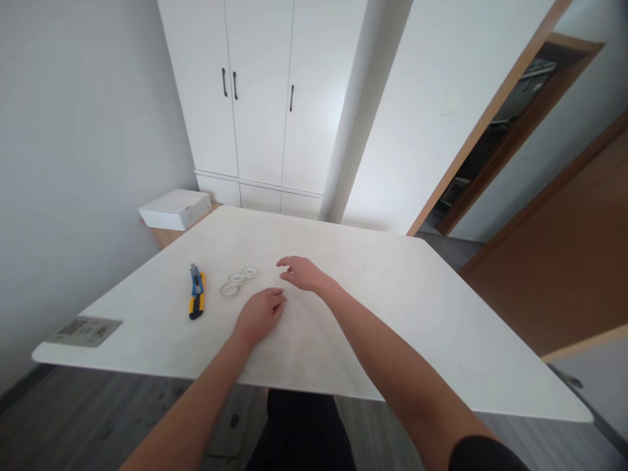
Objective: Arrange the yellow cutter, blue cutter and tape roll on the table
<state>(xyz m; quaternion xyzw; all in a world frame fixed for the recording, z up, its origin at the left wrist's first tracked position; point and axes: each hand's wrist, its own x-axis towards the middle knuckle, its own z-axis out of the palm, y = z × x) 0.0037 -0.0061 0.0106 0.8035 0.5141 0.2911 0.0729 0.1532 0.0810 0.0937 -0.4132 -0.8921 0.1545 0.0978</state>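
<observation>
My left hand [260,315] rests low over the white table [392,307], its fingers curled together; whether anything is inside them is hidden. Just beyond it, my right hand [301,272] reaches leftward with thumb and forefinger apart, and no object shows between them. To the left of both hands lie three small pale tape rolls, overlapping in a slanting row: a near roll [222,291], a middle roll [231,279] and a far roll [244,270]. Farther left, a blue utility knife [196,280] lies against a yellow and black utility knife [197,305]. Neither hand touches these things.
A printed label [84,331] is on the table's front left corner. Behind the far left corner stands a white box [174,206] on a wooden surface. White cupboards [260,98] line the back wall; a brown door [564,261] stands at the right.
</observation>
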